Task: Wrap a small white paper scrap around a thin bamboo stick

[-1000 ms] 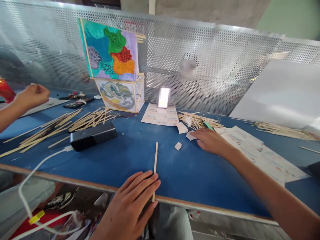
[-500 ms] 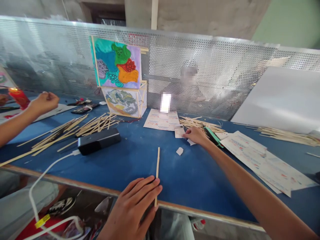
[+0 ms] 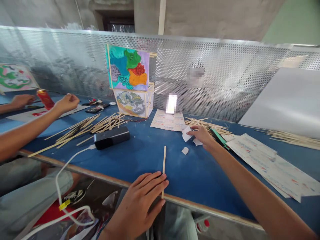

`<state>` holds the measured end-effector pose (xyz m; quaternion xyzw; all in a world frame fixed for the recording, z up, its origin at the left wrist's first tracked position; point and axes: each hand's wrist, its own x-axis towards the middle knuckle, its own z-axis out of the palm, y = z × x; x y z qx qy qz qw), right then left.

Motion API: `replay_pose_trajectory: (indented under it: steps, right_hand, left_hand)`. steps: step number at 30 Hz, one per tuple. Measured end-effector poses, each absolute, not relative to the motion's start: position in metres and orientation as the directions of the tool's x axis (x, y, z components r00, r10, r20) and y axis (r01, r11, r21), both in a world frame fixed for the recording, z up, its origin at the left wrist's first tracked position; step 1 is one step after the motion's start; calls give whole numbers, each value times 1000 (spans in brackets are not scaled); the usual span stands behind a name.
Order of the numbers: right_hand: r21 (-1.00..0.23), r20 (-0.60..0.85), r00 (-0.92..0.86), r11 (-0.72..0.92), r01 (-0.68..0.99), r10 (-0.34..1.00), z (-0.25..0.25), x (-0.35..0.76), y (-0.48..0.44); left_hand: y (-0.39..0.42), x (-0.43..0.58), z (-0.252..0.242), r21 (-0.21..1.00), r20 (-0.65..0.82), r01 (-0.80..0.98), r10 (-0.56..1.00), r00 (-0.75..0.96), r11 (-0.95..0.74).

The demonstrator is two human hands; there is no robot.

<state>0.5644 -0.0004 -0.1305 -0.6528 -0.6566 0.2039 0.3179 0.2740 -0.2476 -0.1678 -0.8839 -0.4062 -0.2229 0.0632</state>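
Palm down, fingers stretched flat rather than clenched, my left hand (image 3: pixel 142 200) pins a pale stick (image 3: pixel 164 158) to the blue desk (image 3: pixel 205 180), its near end at the front edge, its far end pointing toward the back. Past it, a printed sheet (image 3: pixel 166 120) lies close to the back edge, and to the right, nearer me, rests a loose paper scrap (image 3: pixel 185 150). Just behind the scrap, my right hand (image 3: pixel 198 135) pinches a white paper piece (image 3: pixel 186 134) by its right side. Picking up paper while the stick is kept steady looks like the step in hand; I judge it calls for a light pinch and no slip on the left. Below the front edge stands a red-capped bottle (image 3: pixel 202 226), contents impossible to tell. Beside my right wrist sits a green tool (image 3: pixel 220 138); farther right, printed papers (image 3: pixel 267 166) overlap.
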Motion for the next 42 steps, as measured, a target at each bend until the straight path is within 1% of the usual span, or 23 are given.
replay_pose_trajectory:
  steps: [2,4,6,7,8,10,12,13,14,15,16,17,19,22,24,26,28,30,33,35,37,39,42]
  right_hand:
    - [-689,239,-30,191,699,971,-122,565,-21]
    - [-649,367,-127,351,674,922,-114,560,-52]
    - [-552,509,-242,529,644,826,-109,550,-95]
    - [-482,568,-317,619,620,759,-108,542,-118]
    - [-404,607,-406,705,583,683,-108,533,-142]
    - [-270,635,-551,824,499,541,-110,517,-182]
    - [-109,648,-654,898,427,390,-111,505,-204]
    - [-46,634,-700,920,389,328,-110,503,-206]
    - [-19,609,-735,932,362,298,-109,504,-200]
    - [-29,578,-755,933,360,309,-107,508,-187]
    - [-86,538,-765,926,369,355,-105,516,-167]
    - [-170,506,-728,881,443,463,-104,525,-142]
    - [-226,495,-602,762,607,627,-103,549,-82]
    - [-278,407,-444,572,772,798,-113,580,3]
    - [-292,331,-421,516,806,845,-125,591,41]
    - [-302,284,-424,500,812,860,-135,595,61]
    - [-310,283,-429,505,805,858,-141,596,68]
    - [-313,338,-421,522,793,842,-141,597,64]
    - [-306,497,-388,575,758,776,-131,599,43]
    - [-289,604,-376,632,719,703,-120,597,19]
    - [-259,678,-388,697,669,624,-108,590,-9]
    - [-220,713,-428,757,616,556,-96,578,-37]
    - [-171,705,-515,821,544,488,-85,554,-75]
  left_hand:
    - [-251,274,-165,130,441,739,706,555,-661]
    - [-254,278,-161,230,487,730,725,487,-644]
    - [-254,284,-156,338,576,705,730,368,-623]
    - [-253,287,-154,365,631,693,713,307,-622]
    - [-251,289,-152,363,682,689,683,263,-628]
    - [-246,291,-150,308,756,705,614,227,-639]
    - [-240,288,-149,246,777,716,575,258,-653]
    - [-237,284,-148,213,776,721,563,284,-659]
    - [-233,279,-145,170,778,735,547,309,-656]
    - [-228,274,-142,106,785,760,523,332,-642]
    - [-221,270,-137,31,794,791,496,352,-611]
    - [-213,267,-130,-34,804,824,474,359,-566]
    - [-191,268,-114,-96,819,872,460,343,-480]
    - [-145,288,-90,-58,786,904,539,302,-423]
    - [-113,309,-83,-38,713,903,622,324,-427]
    - [-86,329,-85,-15,620,888,693,368,-459]
    - [-68,344,-93,34,534,869,744,402,-494]
    - [-57,352,-103,118,465,848,783,413,-517]
    - [-51,355,-110,302,410,794,824,391,-527]
    - [-53,354,-107,452,418,727,843,339,-517]
    - [-59,353,-99,616,425,617,866,263,-490]
    - [-68,351,-92,761,395,463,890,226,-455]
    - [-92,341,-89,888,342,234,909,240,-396]
